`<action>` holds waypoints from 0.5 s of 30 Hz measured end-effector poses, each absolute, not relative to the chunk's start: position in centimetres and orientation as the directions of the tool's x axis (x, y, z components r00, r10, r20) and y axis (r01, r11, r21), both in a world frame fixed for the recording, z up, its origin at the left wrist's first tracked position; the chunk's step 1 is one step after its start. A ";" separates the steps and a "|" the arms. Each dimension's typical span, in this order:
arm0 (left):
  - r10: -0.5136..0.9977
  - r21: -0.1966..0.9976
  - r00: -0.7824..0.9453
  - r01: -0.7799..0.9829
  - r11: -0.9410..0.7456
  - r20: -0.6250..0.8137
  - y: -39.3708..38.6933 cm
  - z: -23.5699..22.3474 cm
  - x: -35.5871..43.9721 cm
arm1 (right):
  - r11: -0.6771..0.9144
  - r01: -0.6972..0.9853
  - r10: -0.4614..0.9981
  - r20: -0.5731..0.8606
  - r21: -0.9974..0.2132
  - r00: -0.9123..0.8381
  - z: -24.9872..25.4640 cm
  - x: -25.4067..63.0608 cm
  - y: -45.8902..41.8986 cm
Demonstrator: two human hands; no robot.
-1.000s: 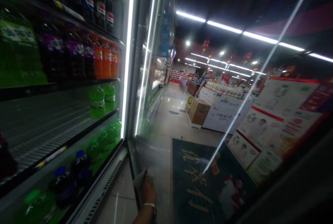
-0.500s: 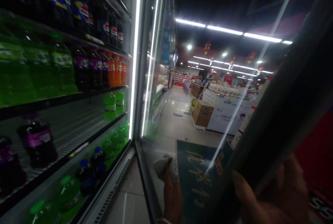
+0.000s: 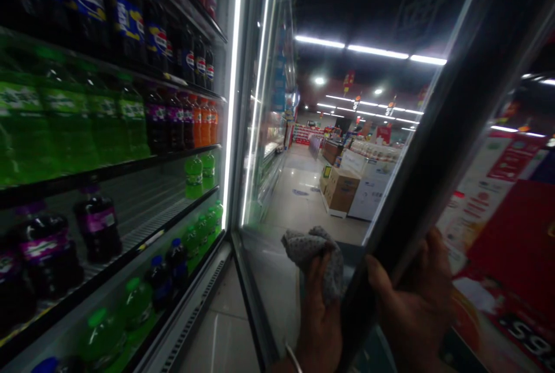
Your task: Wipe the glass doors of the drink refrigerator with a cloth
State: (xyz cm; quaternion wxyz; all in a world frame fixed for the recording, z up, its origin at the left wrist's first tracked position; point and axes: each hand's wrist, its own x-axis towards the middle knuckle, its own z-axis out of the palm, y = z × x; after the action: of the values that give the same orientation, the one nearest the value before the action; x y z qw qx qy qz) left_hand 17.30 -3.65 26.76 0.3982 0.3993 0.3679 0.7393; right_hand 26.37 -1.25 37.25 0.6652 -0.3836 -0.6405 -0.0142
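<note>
Cloth [image 3: 310,246] now closer to door frame [image 3: 453,136] than 0.5 s ago, head view. Lies lower ctr., at L hand's [image 3: 321,324] fingertips, bunched, held; left of R hand [image 3: 414,312]. R hand, lower rt., gripping door frame, thumb nr. side.

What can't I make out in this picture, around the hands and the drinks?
All in the head view:
- Cloth: partly covered by the left hand.
- Right hand: some fingertips are lost in dark blur by the door frame.
- Lowest blue-capped bottle: cut off by the bottom edge.
- Price tag: too blurred to read.
</note>
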 end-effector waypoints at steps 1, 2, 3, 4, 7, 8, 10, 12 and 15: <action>0.877 0.856 -0.354 -0.283 -0.432 0.325 -3.6 27.2 17.2 | 0.709 0.511 0.466 0.867 -0.485 0.177 37.2 26.4 -1.2; 0.866 0.849 -0.350 -0.266 -0.457 0.357 -3.6 27.8 17.1 | 0.710 0.519 0.456 0.872 -0.476 0.177 37.1 26.4 -1.1; 0.854 0.841 -0.347 -0.246 -0.482 0.388 -3.6 28.4 16.9 | 0.705 0.534 0.444 0.878 -0.467 0.180 37.0 26.5 -1.1; 0.841 0.831 -0.345 -0.230 -0.507 0.417 -3.5 29.1 16.8 | 0.698 0.552 0.429 0.883 -0.457 0.188 36.9 26.5 -1.0; 0.791 0.794 -0.355 -0.180 -0.580 0.498 -3.3 31.5 16.4 | 0.688 0.579 0.396 0.895 -0.437 0.206 36.5 26.5 -0.9; 0.776 0.782 -0.360 -0.170 -0.600 0.518 -3.2 32.4 16.2 | 0.693 0.576 0.390 0.897 -0.435 0.208 36.4 26.5 -0.8; 0.731 0.741 -0.369 -0.147 -0.655 0.574 -2.8 34.4 15.8 | 0.706 0.572 0.364 0.906 -0.418 0.214 36.4 26.4 -0.7; 0.661 0.672 -0.366 -0.120 -0.731 0.655 -2.4 36.7 15.2 | 0.703 0.593 0.326 0.919 -0.392 0.221 36.4 26.3 -0.7; 0.577 0.583 -0.359 -0.104 -0.806 0.733 -1.6 40.2 14.5 | 0.701 0.616 0.294 0.933 -0.358 0.208 36.4 26.3 -0.8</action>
State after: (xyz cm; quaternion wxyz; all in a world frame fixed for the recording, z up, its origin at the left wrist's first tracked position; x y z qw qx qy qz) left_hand 14.45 -1.60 40.15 0.2149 0.5237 0.2259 0.7928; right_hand 26.26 -0.78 36.42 0.6843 -0.3682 -0.6183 -0.1177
